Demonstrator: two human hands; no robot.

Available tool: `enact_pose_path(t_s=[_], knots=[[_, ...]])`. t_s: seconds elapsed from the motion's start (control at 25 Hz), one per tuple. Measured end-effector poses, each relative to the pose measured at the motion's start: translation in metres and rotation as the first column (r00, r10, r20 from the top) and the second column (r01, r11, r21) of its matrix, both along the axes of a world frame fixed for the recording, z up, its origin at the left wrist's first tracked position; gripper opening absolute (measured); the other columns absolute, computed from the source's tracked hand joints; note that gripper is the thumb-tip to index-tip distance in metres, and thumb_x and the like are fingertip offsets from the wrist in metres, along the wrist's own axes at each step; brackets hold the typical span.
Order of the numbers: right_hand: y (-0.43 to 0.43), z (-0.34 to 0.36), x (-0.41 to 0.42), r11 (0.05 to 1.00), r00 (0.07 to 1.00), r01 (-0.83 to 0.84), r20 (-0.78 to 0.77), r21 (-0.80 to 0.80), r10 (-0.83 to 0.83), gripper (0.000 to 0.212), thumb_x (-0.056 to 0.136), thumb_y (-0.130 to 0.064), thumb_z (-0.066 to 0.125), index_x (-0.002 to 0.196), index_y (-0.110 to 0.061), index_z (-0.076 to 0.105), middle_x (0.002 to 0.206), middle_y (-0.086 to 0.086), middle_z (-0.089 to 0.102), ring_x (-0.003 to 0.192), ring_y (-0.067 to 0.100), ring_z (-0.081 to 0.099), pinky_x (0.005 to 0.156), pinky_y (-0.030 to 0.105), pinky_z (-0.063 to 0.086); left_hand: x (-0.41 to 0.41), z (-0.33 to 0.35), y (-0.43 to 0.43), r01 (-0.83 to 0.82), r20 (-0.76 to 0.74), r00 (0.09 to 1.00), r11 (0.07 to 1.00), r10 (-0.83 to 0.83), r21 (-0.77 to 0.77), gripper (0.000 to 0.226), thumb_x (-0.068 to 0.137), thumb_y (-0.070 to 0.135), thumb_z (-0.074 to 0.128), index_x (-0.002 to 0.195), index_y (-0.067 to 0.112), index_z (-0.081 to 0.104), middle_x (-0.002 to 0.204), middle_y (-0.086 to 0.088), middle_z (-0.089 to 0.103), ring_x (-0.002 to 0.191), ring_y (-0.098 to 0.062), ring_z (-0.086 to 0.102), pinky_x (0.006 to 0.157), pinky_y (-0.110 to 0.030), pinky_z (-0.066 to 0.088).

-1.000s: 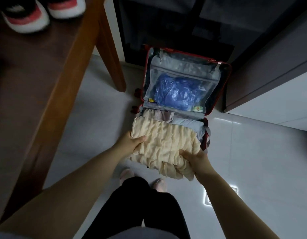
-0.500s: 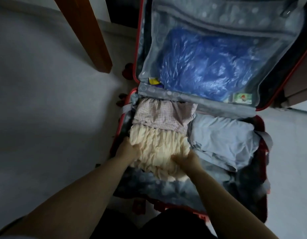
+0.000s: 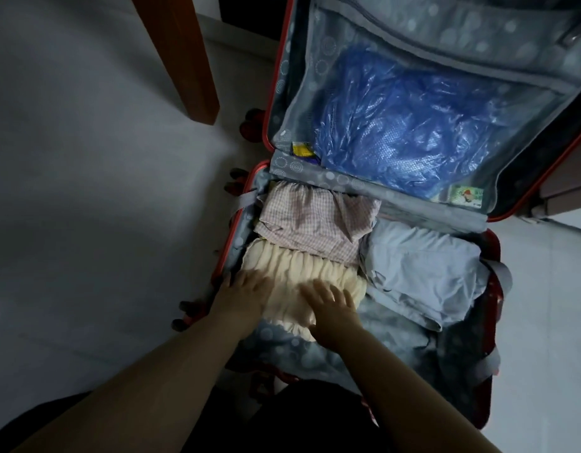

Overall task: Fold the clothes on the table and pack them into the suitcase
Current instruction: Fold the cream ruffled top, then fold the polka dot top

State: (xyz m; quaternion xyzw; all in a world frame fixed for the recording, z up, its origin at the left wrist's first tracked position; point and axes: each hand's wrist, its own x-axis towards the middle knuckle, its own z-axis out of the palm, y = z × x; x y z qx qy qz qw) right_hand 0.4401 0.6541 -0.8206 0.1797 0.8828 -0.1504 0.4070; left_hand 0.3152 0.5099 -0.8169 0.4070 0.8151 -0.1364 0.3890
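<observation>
Now the cream ruffled garment lies in the near half of the suitcase, on the left side, w/ its far edge touching the checked garment. 0.5 s ago both hands gripped its sides w/ curled fingers. Now the left hand and right hand lie flat on top, fingers straight & apart, a bit blurred. Left hand is at the cream piece's left edge by the suitcase wall; right hand is toward its near-right corner.

Count: 3 folded garments in the near half, i.e. cream, checked, and a pale blue garment on the right. 2 hands. Far half, behind mesh: 1 blue plastic bag, 1 yellow packet, 1 green card. Outside, far left: 1 wooden table leg on the grey floor.
</observation>
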Motion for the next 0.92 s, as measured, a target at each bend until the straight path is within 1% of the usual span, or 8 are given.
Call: enact_pose_path(t_s=[0.16, 0.28, 0.4, 0.48, 0.56, 0.68, 0.8, 0.92], knots=[[-0.021, 0.114, -0.002, 0.995, 0.995, 0.098, 0.010, -0.016, -0.098, 0.078, 0.096, -0.035, 0.043, 0.148, -0.026, -0.013, 0.158, 0.011, -0.011, 0.146, 0.030, -0.005, 0.117, 0.043, -0.001, 0.023, 0.095, 0.003, -0.225, 0.114, 0.971, 0.964, 0.210, 0.144, 0.057, 0.100, 0.032, 0.030, 0.150, 0.024, 0.003, 0.158, -0.003, 0.007, 0.145, -0.024, 0.007, 0.117, -0.040, 0.005], [-0.039, 0.233, 0.005, 0.985, 0.986, 0.164, -0.027, -0.045, -0.165, 0.079, 0.095, -0.037, 0.044, 0.149, -0.025, -0.013, 0.158, 0.011, -0.009, 0.146, 0.030, -0.004, 0.117, 0.042, 0.001, 0.036, 0.202, -0.015, -0.367, 0.105, 0.930, 0.880, 0.352, 0.300, 0.057, 0.100, 0.032, 0.031, 0.150, 0.028, 0.003, 0.158, 0.001, 0.003, 0.145, -0.020, 0.008, 0.117, -0.037, 0.005], [-0.054, 0.356, 0.007, 0.978, 0.975, 0.200, -0.084, -0.054, -0.204, 0.082, 0.094, -0.041, 0.045, 0.148, -0.024, -0.015, 0.158, 0.009, -0.007, 0.146, 0.028, -0.002, 0.118, 0.041, 0.003, 0.029, 0.325, -0.040, -0.466, 0.079, 0.878, 0.806, 0.472, 0.365, 0.056, 0.099, 0.032, 0.031, 0.150, 0.027, 0.007, 0.158, -0.001, 0.007, 0.144, -0.020, 0.014, 0.117, -0.036, 0.012], [-0.065, 0.434, 0.004, 0.974, 0.962, 0.223, -0.152, -0.049, -0.228, 0.078, 0.095, -0.041, 0.042, 0.149, -0.024, -0.012, 0.159, 0.006, -0.003, 0.146, 0.026, 0.002, 0.118, 0.039, 0.005, 0.028, 0.406, -0.061, -0.466, 0.050, 0.872, 0.794, 0.487, 0.392, 0.055, 0.100, 0.034, 0.028, 0.150, 0.026, 0.008, 0.158, 0.000, 0.010, 0.143, -0.019, 0.016, 0.117, -0.038, 0.013], [-0.083, 0.504, 0.000, 0.983, 0.959, 0.183, -0.215, -0.027, -0.185, 0.072, 0.096, -0.044, 0.036, 0.150, -0.024, -0.007, 0.159, 0.005, 0.002, 0.145, 0.025, 0.006, 0.118, 0.039, 0.008, 0.030, 0.482, -0.087, -0.426, 0.007, 0.883, 0.796, 0.469, 0.431, 0.053, 0.097, 0.039, 0.014, 0.149, 0.029, 0.009, 0.157, 0.001, 0.016, 0.142, -0.016, 0.020, 0.116, -0.037, 0.011], [-0.115, 0.581, -0.012, 0.988, 0.942, 0.154, -0.301, -0.003, -0.148, 0.078, 0.083, -0.063, 0.013, 0.150, -0.024, -0.002, 0.158, 0.004, 0.009, 0.144, 0.024, 0.013, 0.118, 0.040, 0.012, 0.031, 0.570, -0.124, -0.358, -0.043, 0.896, 0.777, 0.441, 0.518, 0.074, 0.078, 0.048, -0.008, 0.148, 0.030, 0.005, 0.153, 0.000, 0.026, 0.140, -0.016, 0.026, 0.116, -0.037, 0.012], [-0.162, 0.627, -0.029, 0.992, 0.920, 0.120, -0.379, 0.025, -0.102, 0.080, 0.086, -0.070, 0.013, 0.150, -0.023, 0.001, 0.158, 0.005, 0.009, 0.145, 0.025, 0.012, 0.118, 0.038, 0.009, 0.025, 0.627, -0.179, -0.292, -0.070, 0.900, 0.715, 0.430, 0.636, 0.064, 0.090, 0.047, 0.005, 0.149, 0.025, 0.010, 0.155, 0.001, 0.021, 0.142, -0.017, 0.020, 0.117, -0.034, 0.008], [-0.233, 0.654, -0.046, 0.991, 0.881, 0.135, -0.457, 0.001, -0.119, 0.068, 0.095, -0.056, 0.022, 0.150, -0.022, 0.003, 0.157, 0.005, 0.010, 0.145, 0.024, 0.011, 0.116, 0.034, 0.007, 0.012, 0.657, -0.256, -0.184, -0.136, 0.909, 0.672, 0.394, 0.718, 0.058, 0.089, 0.043, 0.021, 0.144, 0.024, 0.024, 0.142, -0.003, 0.046, 0.130, -0.020, 0.044, 0.109, -0.035, 0.031]])
